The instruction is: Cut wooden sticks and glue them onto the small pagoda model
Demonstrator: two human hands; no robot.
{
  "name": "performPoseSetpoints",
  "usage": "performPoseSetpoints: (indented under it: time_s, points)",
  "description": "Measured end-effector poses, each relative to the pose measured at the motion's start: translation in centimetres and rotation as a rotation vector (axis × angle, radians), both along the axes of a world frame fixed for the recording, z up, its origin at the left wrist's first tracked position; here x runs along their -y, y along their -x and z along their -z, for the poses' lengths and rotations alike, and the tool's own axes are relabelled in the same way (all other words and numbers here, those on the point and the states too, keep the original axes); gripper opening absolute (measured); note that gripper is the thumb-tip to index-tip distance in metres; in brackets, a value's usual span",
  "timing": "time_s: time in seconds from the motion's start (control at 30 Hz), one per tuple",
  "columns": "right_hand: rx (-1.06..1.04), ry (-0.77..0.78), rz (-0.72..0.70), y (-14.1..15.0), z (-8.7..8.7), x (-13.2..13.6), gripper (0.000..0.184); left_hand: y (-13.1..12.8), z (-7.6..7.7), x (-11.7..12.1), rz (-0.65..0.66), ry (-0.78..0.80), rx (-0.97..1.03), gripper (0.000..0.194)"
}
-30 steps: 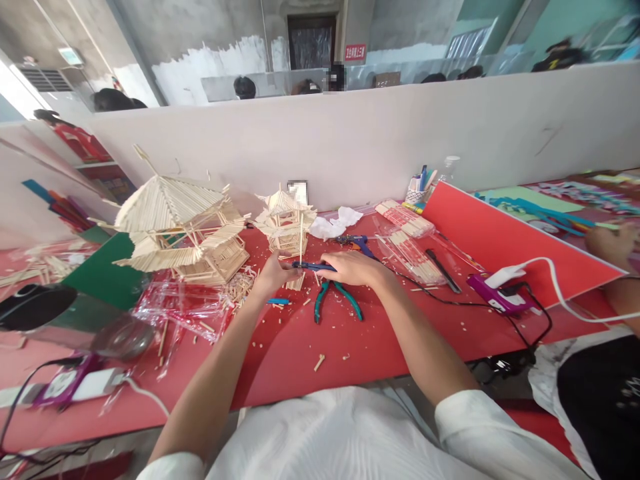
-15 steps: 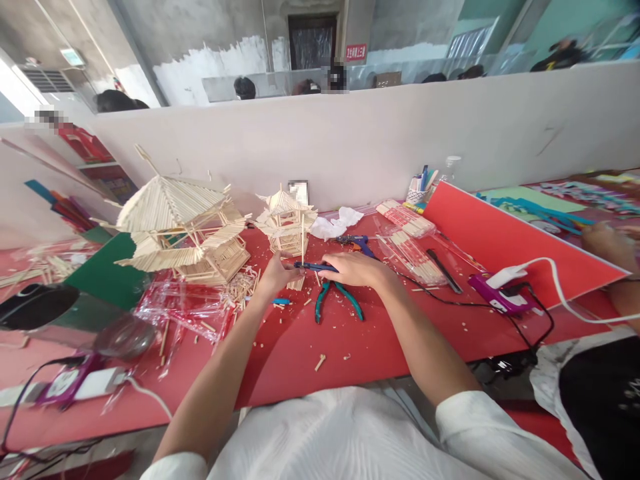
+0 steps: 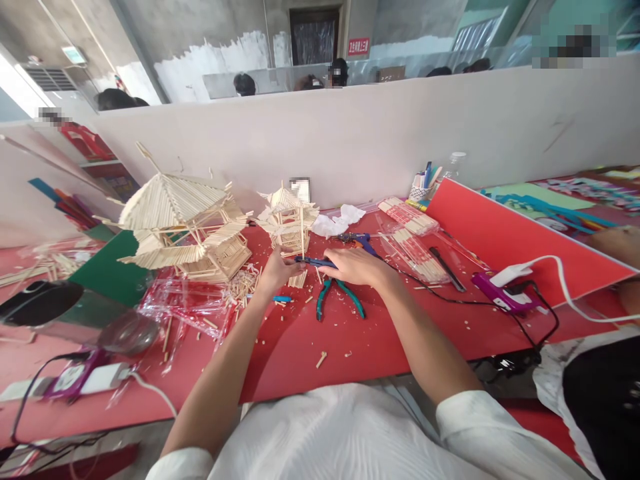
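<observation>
My right hand is closed around a slim dark blue tool; its exact kind is too small to make out. The tool's tip points left and meets the fingers of my left hand. Those fingers pinch the lower end of a thin wooden stick, which stands upright before a small stick pavilion. Below the tool, teal-handled pliers lie with handles spread. Short cut stick pieces rest beside my left hand.
A larger stick pavilion stands left, near crumpled plastic wrap. A glue gun, packs of sticks, a red board and a purple power strip lie right. A clear container sits left. Another person's arm shows far right.
Both hands stay in nearly the same place. The tool's tip has come slightly lower and nearer my left fingers. The view has shifted slightly.
</observation>
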State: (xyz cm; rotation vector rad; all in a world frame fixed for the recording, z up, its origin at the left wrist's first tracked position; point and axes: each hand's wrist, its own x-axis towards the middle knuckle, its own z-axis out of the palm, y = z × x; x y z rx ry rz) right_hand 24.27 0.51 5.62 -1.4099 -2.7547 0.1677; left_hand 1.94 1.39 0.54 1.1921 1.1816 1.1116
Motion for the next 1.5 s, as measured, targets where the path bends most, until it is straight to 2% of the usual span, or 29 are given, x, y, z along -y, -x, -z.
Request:
performPoseSetpoints:
  time_s: [0.27, 0.6, 1.07, 1.5]
  points:
    - [-0.026, -0.044, 0.004, -0.1, 0.1, -0.1, 0.037, -0.4, 0.1, 0.0, -0.034, -0.014, 0.037, 0.053]
    - [-0.023, -0.049, 0.003, -0.2, 0.2, -0.2, 0.038, -0.6, -0.2, 0.0, -0.017, -0.008, 0.007, 0.051]
    - [-0.042, 0.066, -0.017, -0.4, 0.0, -0.3, 0.041, 1.0, -0.1, 0.0, 0.142, -0.032, -0.163, 0.06]
    - [-0.035, 0.105, -0.012, -0.3, 0.1, -0.1, 0.046, 0.9, -0.4, 0.1, 0.127, -0.036, -0.197, 0.06]
